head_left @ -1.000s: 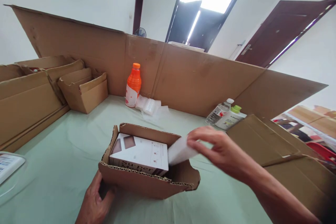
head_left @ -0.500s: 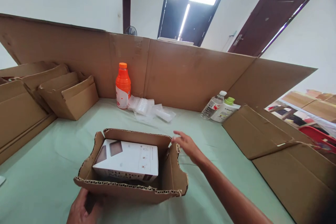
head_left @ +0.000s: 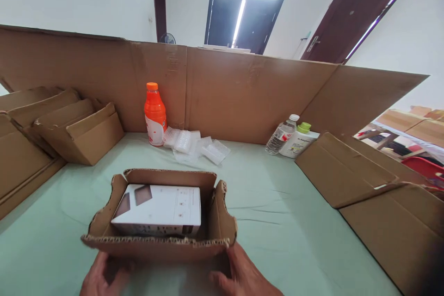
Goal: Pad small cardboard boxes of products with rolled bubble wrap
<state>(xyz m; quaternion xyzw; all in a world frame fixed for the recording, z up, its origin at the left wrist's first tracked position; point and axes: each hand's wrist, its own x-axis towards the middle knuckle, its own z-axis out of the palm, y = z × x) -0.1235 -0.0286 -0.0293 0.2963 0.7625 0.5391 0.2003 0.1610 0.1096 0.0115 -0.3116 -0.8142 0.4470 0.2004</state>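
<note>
A small open cardboard box (head_left: 222,222) with torn, ragged edges sits on the pale green table cover, close to me. Inside it lies a white product carton (head_left: 159,208) with brown squares printed on top. My left hand (head_left: 102,277) rests against the box's near wall at its left corner, fingers curled round it. My right hand (head_left: 243,275) holds the near wall at the right corner. Only the fingers and knuckles of both hands show at the bottom of the view.
An orange bottle (head_left: 154,114) and clear bubble-wrap pieces (head_left: 194,144) lie at the back by a tall cardboard wall (head_left: 243,92). A water bottle (head_left: 281,135) and a white green-capped bottle (head_left: 299,142) stand at the back right. Flattened cardboard (head_left: 350,171) lies right, folded boxes (head_left: 79,132) left.
My right hand let go of a white piece toward the back of the table, then drew back to the box's near right corner. The view shifted so the box appears closer and lower.
</note>
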